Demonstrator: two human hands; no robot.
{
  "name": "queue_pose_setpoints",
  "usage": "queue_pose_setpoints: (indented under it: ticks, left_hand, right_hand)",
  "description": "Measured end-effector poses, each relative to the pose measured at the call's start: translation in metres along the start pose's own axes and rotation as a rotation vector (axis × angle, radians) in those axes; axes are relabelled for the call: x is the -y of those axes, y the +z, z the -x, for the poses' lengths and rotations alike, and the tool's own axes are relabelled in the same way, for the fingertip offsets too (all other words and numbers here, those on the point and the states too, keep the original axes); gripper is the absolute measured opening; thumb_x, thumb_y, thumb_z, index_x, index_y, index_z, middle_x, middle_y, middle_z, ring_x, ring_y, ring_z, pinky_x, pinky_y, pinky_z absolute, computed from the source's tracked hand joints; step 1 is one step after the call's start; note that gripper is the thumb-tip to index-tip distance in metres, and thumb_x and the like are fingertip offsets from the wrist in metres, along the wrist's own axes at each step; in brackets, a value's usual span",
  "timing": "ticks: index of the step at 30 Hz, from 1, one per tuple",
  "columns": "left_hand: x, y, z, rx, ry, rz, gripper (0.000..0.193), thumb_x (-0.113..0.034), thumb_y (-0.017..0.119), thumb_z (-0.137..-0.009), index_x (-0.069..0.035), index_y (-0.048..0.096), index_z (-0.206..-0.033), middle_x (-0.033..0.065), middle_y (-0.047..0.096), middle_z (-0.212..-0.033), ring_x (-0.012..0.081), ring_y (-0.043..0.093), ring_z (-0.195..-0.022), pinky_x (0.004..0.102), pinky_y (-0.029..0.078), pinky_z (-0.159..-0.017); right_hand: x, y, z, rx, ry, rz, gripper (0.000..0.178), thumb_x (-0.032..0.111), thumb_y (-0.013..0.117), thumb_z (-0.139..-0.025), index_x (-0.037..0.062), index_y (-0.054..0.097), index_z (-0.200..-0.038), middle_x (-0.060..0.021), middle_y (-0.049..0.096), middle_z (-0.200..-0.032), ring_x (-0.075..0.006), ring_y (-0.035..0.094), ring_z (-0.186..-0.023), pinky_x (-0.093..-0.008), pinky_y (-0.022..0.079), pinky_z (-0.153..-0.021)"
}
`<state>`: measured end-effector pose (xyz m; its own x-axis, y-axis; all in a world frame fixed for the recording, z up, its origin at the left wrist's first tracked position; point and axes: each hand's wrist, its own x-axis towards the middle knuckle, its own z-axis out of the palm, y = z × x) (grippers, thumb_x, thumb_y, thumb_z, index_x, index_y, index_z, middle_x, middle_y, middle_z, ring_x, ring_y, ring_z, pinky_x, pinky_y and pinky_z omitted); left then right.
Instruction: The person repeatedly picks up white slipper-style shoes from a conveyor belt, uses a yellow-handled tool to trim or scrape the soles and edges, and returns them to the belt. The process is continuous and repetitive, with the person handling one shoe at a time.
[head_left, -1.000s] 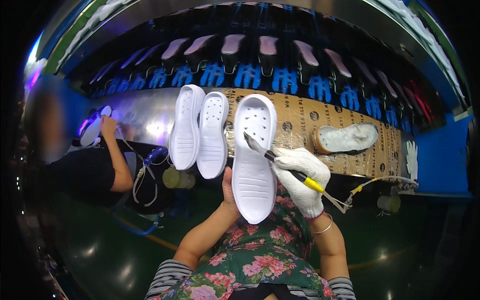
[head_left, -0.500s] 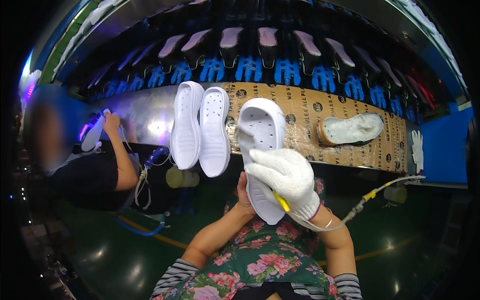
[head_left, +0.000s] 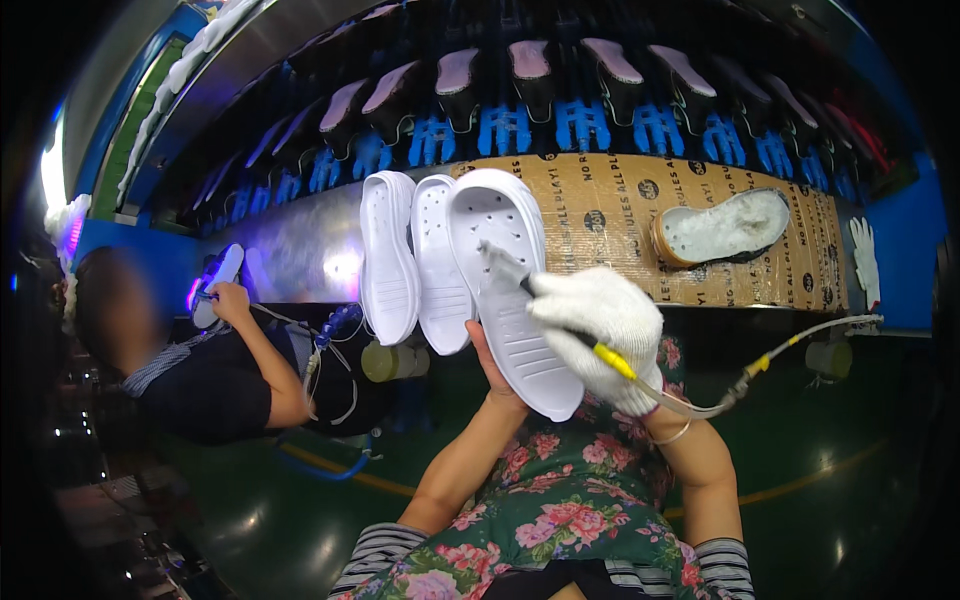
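Observation:
My bare left hand point(head_left: 492, 368) supports a white shoe sole point(head_left: 530, 350) from below and its left edge, its hollow inner face up. In the white-gloved right hand point(head_left: 603, 330) is a brush point(head_left: 505, 264) with a hose running from its yellow fitting. The bristles lie at the inner surface of the sole's wide, holed upper part; whether they press on it I cannot tell. Just left, two similar white soles, the outer sole point(head_left: 388, 262) and the inner sole point(head_left: 433, 300), lie side by side, overhanging the bench edge. The held sole partly covers the inner one.
Cardboard point(head_left: 610, 270) covers part of the metal bench point(head_left: 300, 225). On it rests a dirty, whitish sole with a tan side point(head_left: 725, 230). A white glove point(head_left: 864, 262) hangs at the right. Behind stand blue clamps point(head_left: 505, 130) with shoe forms. A co-worker point(head_left: 200, 375) handles a sole at left.
The held sole has tilted, its upper end shifting left over the neighbouring sole. My right hand has moved right, off the sole's middle, and the brush shows more clearly. The whole view has shifted slightly.

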<state>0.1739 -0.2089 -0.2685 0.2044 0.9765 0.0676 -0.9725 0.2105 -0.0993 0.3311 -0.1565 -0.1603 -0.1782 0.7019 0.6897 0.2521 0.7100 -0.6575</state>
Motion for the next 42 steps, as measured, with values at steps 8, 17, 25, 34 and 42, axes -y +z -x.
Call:
queue_pose_setpoints:
  ticks: [8, 17, 25, 34, 42]
  left_hand:
    - [-0.016, -0.002, -0.012, -0.188, -0.037, -0.324, 0.108, -0.093, 0.032, -0.093, -0.013, 0.032, -0.166, 0.0208, 0.052, -0.154, 0.0393, 0.054, -0.14, 0.0553, 0.041, -0.12]
    - [-0.023, 0.018, -0.028, -0.037, -0.092, -0.176, 0.104, -0.087, 0.048, -0.092, -0.013, 0.033, -0.163, 0.0257, 0.048, -0.153, 0.0521, 0.06, -0.12, 0.0689, 0.054, -0.099]
    - [-0.035, 0.018, -0.037, 0.055, -0.329, -0.078, 0.112, -0.079, 0.068, -0.087, -0.011, 0.024, -0.164, 0.029, 0.044, -0.149, 0.0538, 0.056, -0.122, 0.0681, 0.058, -0.093]
    - [-0.047, 0.03, -0.053, 0.102, -0.4, -0.173, 0.115, -0.084, 0.069, -0.081, -0.013, 0.031, -0.163, 0.0217, 0.05, -0.144, 0.0416, 0.054, -0.107, 0.0562, 0.051, -0.085]
    - [-0.063, 0.031, -0.081, 0.284, -0.619, -0.387, 0.126, -0.089, 0.068, -0.071, -0.001, 0.041, -0.156, 0.0272, 0.053, -0.135, 0.0385, 0.06, -0.101, 0.0476, 0.051, -0.076]
  right_hand:
    - [0.005, 0.007, 0.015, 0.185, 0.004, -0.209, 0.029, 0.006, 0.083, -0.073, 0.0076, 0.078, -0.101, -0.0125, 0.079, -0.111, -0.0317, 0.076, -0.096, -0.0415, 0.059, -0.082]
    - [0.015, 0.005, 0.026, 0.286, 0.004, -0.315, 0.029, 0.005, 0.084, -0.073, 0.0135, 0.079, -0.1, -0.0073, 0.079, -0.105, -0.0258, 0.076, -0.091, -0.039, 0.058, -0.08]
    - [0.02, 0.011, 0.041, 0.346, -0.048, -0.261, 0.029, 0.005, 0.084, -0.075, 0.0154, 0.079, -0.102, -0.0062, 0.079, -0.111, -0.0274, 0.077, -0.095, -0.0394, 0.06, -0.082]
    - [0.016, 0.007, 0.053, 0.389, 0.067, -0.419, 0.029, 0.003, 0.086, -0.077, 0.014, 0.081, -0.103, -0.0069, 0.079, -0.107, -0.0264, 0.076, -0.097, -0.0377, 0.06, -0.081]
    - [0.02, 0.009, 0.064, 0.335, -0.07, -0.254, 0.037, 0.004, 0.083, -0.075, 0.0161, 0.076, -0.109, -0.0072, 0.078, -0.11, -0.0276, 0.075, -0.089, -0.0378, 0.06, -0.076]
